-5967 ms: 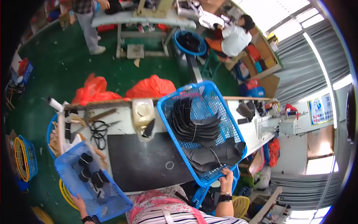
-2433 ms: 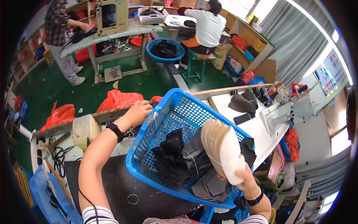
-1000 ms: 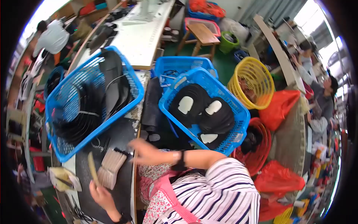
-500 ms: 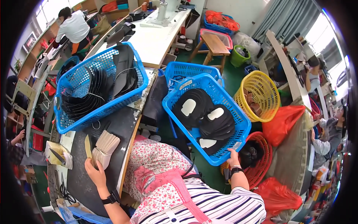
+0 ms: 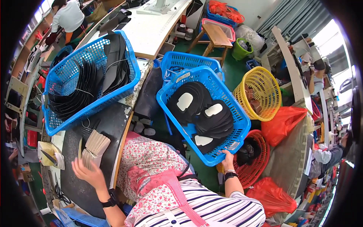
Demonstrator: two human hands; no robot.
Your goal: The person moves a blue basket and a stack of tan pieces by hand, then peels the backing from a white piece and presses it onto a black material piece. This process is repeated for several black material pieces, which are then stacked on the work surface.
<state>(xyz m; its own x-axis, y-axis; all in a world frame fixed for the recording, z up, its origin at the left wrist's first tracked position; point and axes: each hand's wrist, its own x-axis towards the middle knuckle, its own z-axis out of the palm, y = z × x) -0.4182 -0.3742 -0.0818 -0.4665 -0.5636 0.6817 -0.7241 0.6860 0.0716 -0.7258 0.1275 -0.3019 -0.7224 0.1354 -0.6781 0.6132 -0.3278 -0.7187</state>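
Note:
My right hand (image 5: pixel 227 158) grips the near rim of a blue plastic basket (image 5: pixel 169 88) that holds stacks of black insole-shaped pieces (image 5: pixel 202 113), some with pale patches. My left hand (image 5: pixel 89 173) hovers open over the black work table (image 5: pixel 104 128), its fingers just below a bundle of tan flat pieces (image 5: pixel 92 147). A larger blue basket (image 5: pixel 130 81) full of black cut pieces rests on the table to the left.
A second blue basket (image 5: pixel 189 60) sits behind the held one. A yellow basket (image 5: pixel 261 94), red baskets (image 5: pixel 257 166) and red bags (image 5: pixel 281 121) stand to the right. A wooden stool (image 5: pixel 215 36), a green bucket (image 5: pixel 242 51) and other workers surround the area.
My right hand has kept hold of the blue basket's rim and drawn it closer. My left hand has let go of the tan bundle and opened just below it.

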